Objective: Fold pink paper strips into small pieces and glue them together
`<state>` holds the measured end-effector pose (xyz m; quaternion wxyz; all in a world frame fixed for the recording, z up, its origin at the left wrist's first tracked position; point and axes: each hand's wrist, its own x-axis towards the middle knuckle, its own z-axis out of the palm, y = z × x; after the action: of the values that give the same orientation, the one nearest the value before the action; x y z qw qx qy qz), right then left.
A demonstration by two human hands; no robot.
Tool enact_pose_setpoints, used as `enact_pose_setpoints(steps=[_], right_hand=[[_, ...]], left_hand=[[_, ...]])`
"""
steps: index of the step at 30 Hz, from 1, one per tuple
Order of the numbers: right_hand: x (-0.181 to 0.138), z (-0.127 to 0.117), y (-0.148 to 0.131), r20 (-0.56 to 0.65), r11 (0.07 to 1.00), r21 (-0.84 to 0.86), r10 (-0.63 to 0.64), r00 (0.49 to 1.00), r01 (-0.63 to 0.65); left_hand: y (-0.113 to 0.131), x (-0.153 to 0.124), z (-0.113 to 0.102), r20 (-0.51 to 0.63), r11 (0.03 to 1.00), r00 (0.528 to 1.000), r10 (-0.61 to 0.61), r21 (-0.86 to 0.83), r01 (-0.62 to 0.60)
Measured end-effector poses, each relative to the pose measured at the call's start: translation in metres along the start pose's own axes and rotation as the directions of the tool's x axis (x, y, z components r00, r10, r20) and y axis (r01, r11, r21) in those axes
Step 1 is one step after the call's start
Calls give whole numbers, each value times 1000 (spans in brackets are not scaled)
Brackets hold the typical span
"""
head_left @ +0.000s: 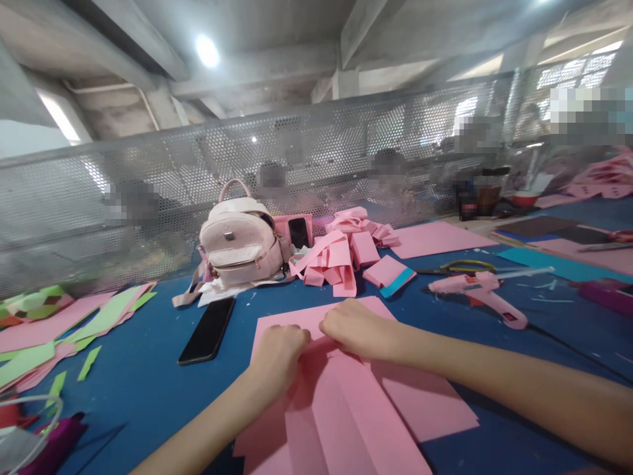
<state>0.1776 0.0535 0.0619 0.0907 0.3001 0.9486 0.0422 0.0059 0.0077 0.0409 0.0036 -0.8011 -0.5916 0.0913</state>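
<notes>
Pink paper [341, 409] is pinched, grip closed, by left hand [279, 353] and right hand [360, 328]; blue table [138, 376] beneath; perforated screen [190, 171] behind.

Pale backpack [240, 241] near black phone [208, 331]

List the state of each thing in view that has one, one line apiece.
Left hand: curled, gripping creased pink paper
Right hand: curled, gripping the same paper
Creased pink paper: folded, not flat
Near phone: lying flat, screen dark
Far phone: propped up, screen dark
Backpack: standing upright
Glue gun: lying on its side
</notes>
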Motion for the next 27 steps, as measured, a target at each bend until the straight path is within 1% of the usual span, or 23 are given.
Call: enact_pose_setpoints(steps=[2, 5, 9, 12, 14, 15, 16, 18, 19, 20, 22, 24, 27], right_hand=[[1, 1, 1, 21, 1000, 0, -10, 1000, 10], [4, 5, 4, 40, 999, 50, 18, 999, -20], [8, 13, 4, -78, 986, 165, 8, 997, 5], [12, 21, 4, -130, 984, 177, 11, 991, 13], [15, 28, 6, -148, 985, 174, 12, 989, 15], [17, 31, 8, -160, 984, 177, 5, 987, 24], [18, 33, 9, -173, 983, 180, -3, 985, 35], [20, 37, 11, -185, 983, 179, -17, 983, 51], [20, 37, 12, -182, 984, 173, -21, 983, 53], [20, 37, 13, -175, 985, 166, -21, 984, 51], [19, 35, 13, -158, 986, 161, -19, 987, 45], [17, 32, 12, -153, 986, 163, -19, 988, 45], [14, 27, 10, -130, 986, 164, -5, 992, 26]], left_hand=[[1, -1, 1, 3, 1000, 1000, -1, -2, 1], [4, -1, 3, -27, 1000, 1000, 4, -15, -5], [8, 3, 6, -51, 1000, 999, -4, -28, 3], [12, 4, 4, -32, 1000, 999, -6, -18, 6], [17, -1, 4, -53, 999, 999, 6, 39, -4], [21, -6, 5, -86, 996, 996, 24, 83, -17], [26, -12, 6, -147, 991, 988, 40, 135, -20], [37, -25, 12, -286, 980, 951, 115, 192, -61], [43, -32, 15, -326, 972, 929, 177, 206, -113], [48, -37, 18, -326, 962, 915, 236, 209, -174], [56, -43, 23, -259, 946, 917, 304, 194, -259], [59, -44, 26, -172, 952, 941, 292, 146, -268], [59, -41, 26, -102, 975, 970, 223, 46, -219]])
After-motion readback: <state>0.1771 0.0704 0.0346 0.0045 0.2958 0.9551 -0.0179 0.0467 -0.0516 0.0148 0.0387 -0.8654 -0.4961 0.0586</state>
